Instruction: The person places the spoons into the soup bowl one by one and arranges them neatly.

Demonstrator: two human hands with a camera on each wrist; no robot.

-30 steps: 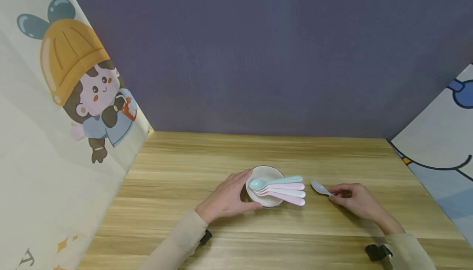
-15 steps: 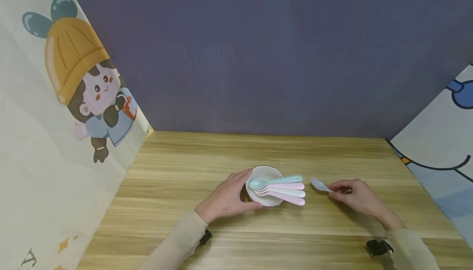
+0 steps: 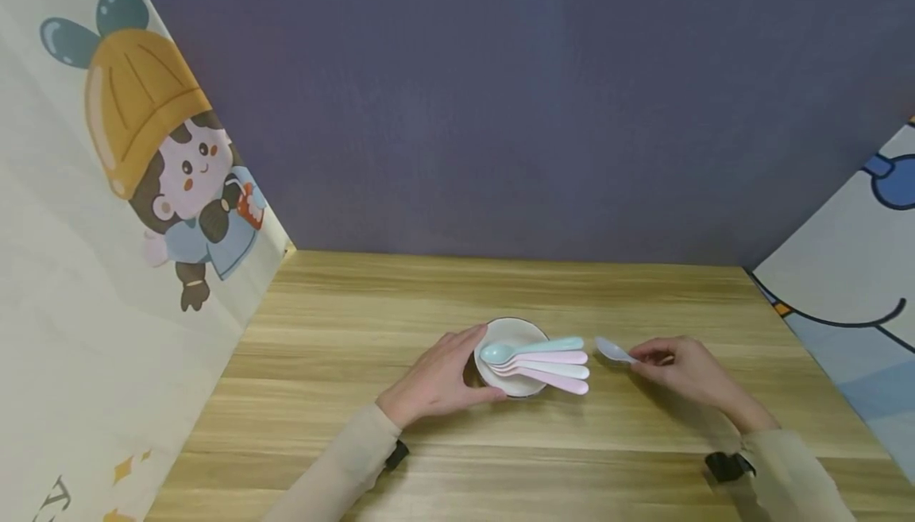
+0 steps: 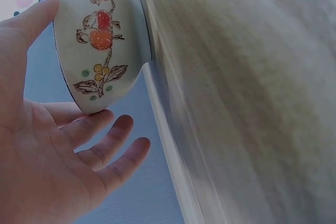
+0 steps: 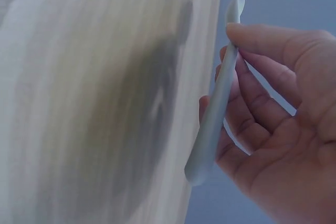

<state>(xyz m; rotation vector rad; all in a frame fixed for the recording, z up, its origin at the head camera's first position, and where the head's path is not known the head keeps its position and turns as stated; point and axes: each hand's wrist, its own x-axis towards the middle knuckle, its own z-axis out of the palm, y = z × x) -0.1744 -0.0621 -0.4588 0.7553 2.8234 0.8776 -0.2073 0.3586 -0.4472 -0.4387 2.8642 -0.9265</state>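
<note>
A small white bowl (image 3: 516, 331) with a dark rim stands on the table; the left wrist view shows orange fruit and leaves painted on its side. My left hand (image 3: 442, 375) holds it by the rim, thumb and fingers on opposite sides. Several spoons lie nested in the bowl with handles out to the right: a mint spoon (image 3: 546, 346) on top, then pink, white and pink (image 3: 565, 383) handles. Right of them, my right hand (image 3: 686, 371) pinches a pale spoon (image 5: 210, 124) near its neck, bowl end to the left, above the table.
The wood-grain table (image 3: 343, 299) reaches back to a dark blue-grey panel (image 3: 457, 109). A cartoon-printed wall (image 3: 71, 307) borders the left side, and another printed panel (image 3: 851, 276) the right. Black straps (image 3: 729, 466) sit at both wrists.
My right hand and its spoon have moved slightly away from me and a little left. The left hand, the bowl and the nested spoons keep their places.
</note>
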